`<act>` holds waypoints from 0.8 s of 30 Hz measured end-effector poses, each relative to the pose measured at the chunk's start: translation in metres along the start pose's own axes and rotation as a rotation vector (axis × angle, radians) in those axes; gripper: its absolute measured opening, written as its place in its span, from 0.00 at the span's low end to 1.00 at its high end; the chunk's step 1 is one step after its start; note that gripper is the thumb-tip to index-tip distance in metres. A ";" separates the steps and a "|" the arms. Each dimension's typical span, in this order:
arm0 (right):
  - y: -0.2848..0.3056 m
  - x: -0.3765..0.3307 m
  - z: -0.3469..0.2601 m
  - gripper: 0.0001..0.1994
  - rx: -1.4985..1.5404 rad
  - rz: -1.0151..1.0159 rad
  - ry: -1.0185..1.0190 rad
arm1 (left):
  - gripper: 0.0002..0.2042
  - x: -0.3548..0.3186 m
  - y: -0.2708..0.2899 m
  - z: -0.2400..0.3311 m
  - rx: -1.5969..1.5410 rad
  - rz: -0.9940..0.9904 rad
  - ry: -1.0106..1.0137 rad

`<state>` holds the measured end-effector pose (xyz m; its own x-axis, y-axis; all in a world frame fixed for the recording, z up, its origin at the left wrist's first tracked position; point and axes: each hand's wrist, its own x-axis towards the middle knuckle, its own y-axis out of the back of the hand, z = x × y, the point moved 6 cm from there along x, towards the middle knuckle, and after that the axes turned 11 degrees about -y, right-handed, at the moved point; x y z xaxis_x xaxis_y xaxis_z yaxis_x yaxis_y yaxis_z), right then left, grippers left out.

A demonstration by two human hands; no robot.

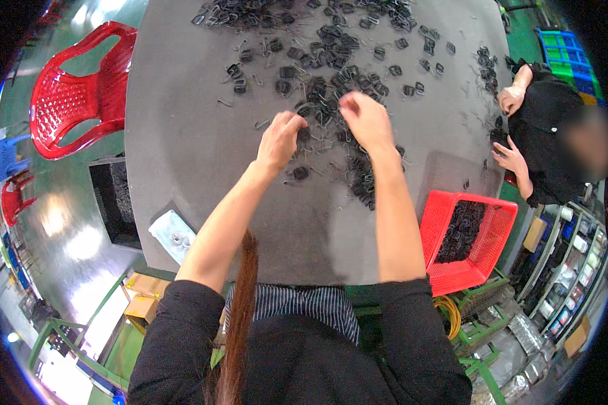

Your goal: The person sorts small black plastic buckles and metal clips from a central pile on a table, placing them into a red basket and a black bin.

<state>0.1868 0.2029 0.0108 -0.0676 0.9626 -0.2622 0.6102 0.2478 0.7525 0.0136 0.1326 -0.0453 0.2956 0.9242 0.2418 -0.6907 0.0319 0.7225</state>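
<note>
Small black plastic buckle-like pieces (334,46), mixed with thin metal wire hooks, lie in a loose pile down the middle of the grey table (203,135). At the left side of this pile is my left hand (280,143), its fingers pinched at a small black piece (303,134). My right hand (368,121) hovers over the pile's right side with fingers curled together. Its fingertips are slightly blurred, and what they hold, if anything, cannot be made out. A separate black piece (300,173) rests on the table below my left hand.
A red plastic basket (476,270) holding black pieces stands at the near right corner. At the near left edge lies a pale blue bag (171,233). A co-worker's hands (511,158) work at the right edge. A red chair (67,98) and black crate (111,202) stand left.
</note>
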 end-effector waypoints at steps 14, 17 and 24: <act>-0.038 0.057 -0.010 0.10 1.167 -0.359 -0.506 | 0.12 0.085 0.037 -0.051 0.270 0.201 0.268; -0.042 0.105 -0.012 0.15 0.521 -0.199 -0.314 | 0.08 0.081 0.033 -0.056 -0.130 0.246 0.330; -0.068 0.134 -0.066 0.22 -0.223 -0.080 -0.213 | 0.11 0.104 0.081 -0.086 0.187 0.373 0.270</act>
<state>0.0842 0.3226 -0.0360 0.0729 0.9007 -0.4283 0.4195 0.3620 0.8325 -0.0682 0.2639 -0.0177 -0.1477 0.9258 0.3480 -0.5790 -0.3662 0.7285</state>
